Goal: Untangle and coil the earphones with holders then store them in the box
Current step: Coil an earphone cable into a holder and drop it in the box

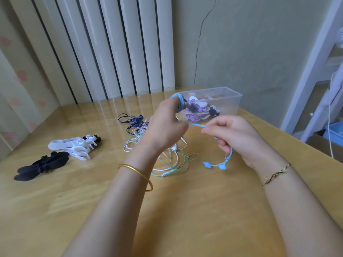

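Coiling step, mid-wrap over the wooden table [92, 210]. The clear plastic box [230, 102] at the back is part-filled. The blue earphones [196, 125] are gripped as loops by the left hand [167, 127], cord pinched by the right hand [233, 136]. Next, the slack probably gets fed round, earbuds last. No writing can be read.

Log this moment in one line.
step: coiling | left hand: grips coiled light-blue earphone cable | right hand: pinches its trailing length | clear plastic box: partly filled

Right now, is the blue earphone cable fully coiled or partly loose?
Partly loose. The blue cable has loops wound at the left hand; the rest runs through the right hand, earbuds dangling.
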### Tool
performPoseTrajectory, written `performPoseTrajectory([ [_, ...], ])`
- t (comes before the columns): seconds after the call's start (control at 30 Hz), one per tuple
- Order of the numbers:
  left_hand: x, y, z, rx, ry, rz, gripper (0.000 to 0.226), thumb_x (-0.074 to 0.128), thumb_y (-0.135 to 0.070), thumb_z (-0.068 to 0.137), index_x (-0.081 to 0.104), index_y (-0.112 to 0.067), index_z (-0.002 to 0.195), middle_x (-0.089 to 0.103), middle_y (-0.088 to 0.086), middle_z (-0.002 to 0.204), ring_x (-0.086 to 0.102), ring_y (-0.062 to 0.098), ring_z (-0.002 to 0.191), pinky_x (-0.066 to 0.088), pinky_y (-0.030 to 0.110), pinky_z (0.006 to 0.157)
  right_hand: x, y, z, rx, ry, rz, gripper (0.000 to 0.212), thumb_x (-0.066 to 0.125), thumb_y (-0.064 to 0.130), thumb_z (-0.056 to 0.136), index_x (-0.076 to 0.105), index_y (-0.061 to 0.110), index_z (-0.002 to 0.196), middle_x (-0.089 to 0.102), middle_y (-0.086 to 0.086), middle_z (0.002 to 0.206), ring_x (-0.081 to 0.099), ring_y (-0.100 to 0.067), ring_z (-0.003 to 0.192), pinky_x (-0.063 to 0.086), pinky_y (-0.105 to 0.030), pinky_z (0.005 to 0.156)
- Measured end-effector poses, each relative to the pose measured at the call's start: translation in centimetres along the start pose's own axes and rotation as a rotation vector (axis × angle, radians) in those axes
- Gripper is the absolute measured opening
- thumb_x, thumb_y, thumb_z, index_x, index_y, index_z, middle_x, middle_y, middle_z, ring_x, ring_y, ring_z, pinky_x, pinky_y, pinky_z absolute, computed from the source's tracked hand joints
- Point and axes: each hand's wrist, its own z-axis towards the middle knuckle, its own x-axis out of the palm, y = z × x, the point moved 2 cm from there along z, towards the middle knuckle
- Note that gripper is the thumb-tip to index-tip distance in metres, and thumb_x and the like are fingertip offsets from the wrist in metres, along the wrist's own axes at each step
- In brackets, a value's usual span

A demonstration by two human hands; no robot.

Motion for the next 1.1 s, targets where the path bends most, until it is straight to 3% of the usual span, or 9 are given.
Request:
performPoseTrajectory([
  [0.1,0.2,0.1,-0.1,0.043,0.033,0.474,0.021,0.062,-0.021,0.084,0.046,-0.02,0.098,0.046,-0.004,0.101,0.047,0.022,0.103,0.029,0.032,0.082,-0.1,0.1,0.0,0.029,-0.015,0.021,0.007,0.059,0.004,0.083,0.065,0.002,0.082,0.035,0.001,0.051,0.026,-0.004,0.033,0.02,-0.014,0.035],
  [0.2,-0.5,-0.3,-0.2,0.061,-0.102,0.592,0.018,0.055,-0.03,0.092,0.042,-0.021,0.084,0.043,-0.004,0.088,0.049,0.026,0.094,0.023,0.031,0.075,-0.5,-0.6,0.3,0.019,-0.112,-0.106,0.012,0.055,0.002,0.081,0.066,0.006,0.083,0.041,0.014,0.041,0.033,-0.002,0.034,0.024,-0.009,0.036],
  [0.37,-2.2,-0.4,-0.1,-0.039,-0.296,0.521,0.019,0.05,-0.03,0.095,0.04,-0.019,0.083,0.042,0.0,0.085,0.037,0.026,0.079,0.027,0.032,0.066,-1.2,-1.3,0.7,0.034,-0.226,-0.266,0.008,0.063,0.011,0.077,0.071,0.009,0.078,0.053,0.003,0.06,0.046,-0.013,0.06,0.033,-0.024,0.053],
  [0.53,-1.4,0.0,0.0,-0.031,-0.203,0.433,0.034,0.05,-0.024,0.096,0.029,-0.015,0.071,0.035,0.0,0.073,0.034,0.026,0.075,0.022,0.032,0.058,-1.3,-2.2,1.1,0.14,-0.201,-0.352,0.012,0.063,0.02,0.074,0.071,0.028,0.071,0.068,0.007,0.078,0.063,-0.018,0.082,0.049,-0.035,0.081],
  [0.7,-0.7,-0.7,0.0,0.116,-0.031,0.334,0.045,0.056,-0.02,0.092,0.024,-0.02,0.061,0.031,-0.005,0.063,0.031,0.023,0.066,0.013,0.031,0.057,0.0,0.3,0.5,-0.155,-0.254,0.044,0.044,0.049,0.03,0.067,0.066,0.027,0.107,0.069,0.008,0.102,0.061,0.0,0.101,0.045,-0.016,0.087],
  [0.8,-0.1,-1.6,-0.2,0.239,0.022,0.282,0.047,0.058,-0.021,0.091,0.023,-0.021,0.06,0.031,-0.006,0.061,0.031,0.022,0.064,0.015,0.03,0.057,1.5,0.6,0.6,-0.242,-0.191,0.091,0.041,0.056,0.032,0.075,0.051,0.038,0.115,0.063,0.008,0.113,0.056,-0.004,0.111,0.042,-0.027,0.1],
  [0.9,0.4,-1.6,-0.3,0.284,0.046,0.243,0.046,0.058,-0.018,0.09,0.024,-0.021,0.06,0.031,-0.005,0.059,0.03,0.025,0.064,0.016,0.031,0.057,1.9,0.3,0.6,-0.331,-0.247,-0.072,0.065,0.061,0.023,0.079,0.036,0.03,0.138,0.043,0.008,0.134,0.041,-0.009,0.128,0.033,-0.031,0.11],
  [1.0,0.6,-1.3,-0.4,0.285,0.086,0.281,0.032,0.058,-0.021,0.091,0.037,-0.015,0.068,0.034,-0.003,0.065,0.034,0.024,0.068,0.023,0.033,0.059,1.3,0.9,0.4,-0.452,-0.347,-0.272,0.073,0.056,0.023,0.07,0.038,0.023,0.141,0.034,0.014,0.138,0.029,-0.003,0.134,0.02,-0.013,0.109],
  [1.1,0.7,-1.3,-0.4,0.294,0.087,0.262,0.028,0.06,-0.02,0.09,0.04,-0.013,0.071,0.037,-0.001,0.067,0.035,0.024,0.069,0.023,0.031,0.059,1.7,0.6,0.5,-0.387,-0.279,-0.395,0.056,0.055,0.021,0.076,0.049,0.019,0.132,0.059,0.008,0.121,0.052,-0.015,0.116,0.038,-0.024,0.099],
])
